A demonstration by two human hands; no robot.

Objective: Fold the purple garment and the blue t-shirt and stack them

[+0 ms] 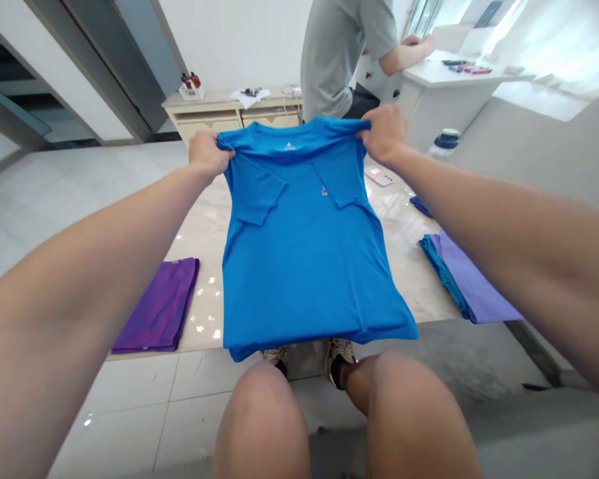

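Observation:
A bright blue T-shirt (304, 259) hangs in front of me over a low glossy table (204, 226), its sleeves folded inward across the body. My left hand (207, 154) pinches the shirt's left shoulder, fingers closed on the cloth. At the right shoulder my right hand (385, 133) grips the fabric the same way. Both arms are stretched forward. The shirt's hem drapes past the table's near edge, above my bare knees.
A folded purple garment (160, 307) lies on the table's left. A stack of lilac and teal folded clothes (466, 279) sits at the right. A pink phone (379, 176) lies farther back. A person in a grey shirt (342, 56) stands behind, by a white counter (454, 76).

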